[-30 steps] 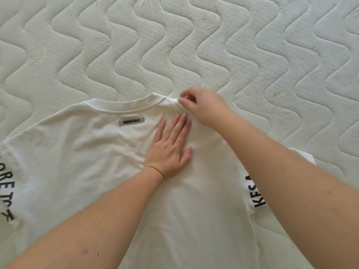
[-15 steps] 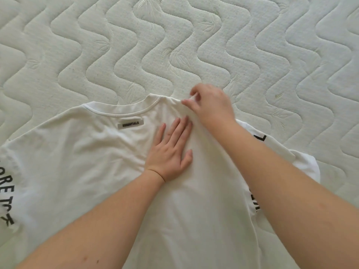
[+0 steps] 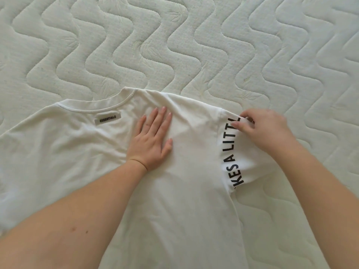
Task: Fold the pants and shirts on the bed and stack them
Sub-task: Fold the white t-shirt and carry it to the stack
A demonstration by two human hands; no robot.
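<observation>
Both forearms are bare, with no sleeves reaching into view. The left hand (image 3: 150,140) and right hand (image 3: 266,131) wear no rings, gloves or watch. The fingernails are short and unpainted.

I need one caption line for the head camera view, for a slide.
Left hand presses flat on a white T-shirt on the quilted mattress while the right hand pinches the lettered sleeve.

- shirt (image 3: 184,191): white cotton-like knit cloth, matt, soft, lightly creased
- neck label (image 3: 108,119): grey, smooth patch
- bed (image 3: 194,45): quilted textile, matt, slightly nubby
</observation>
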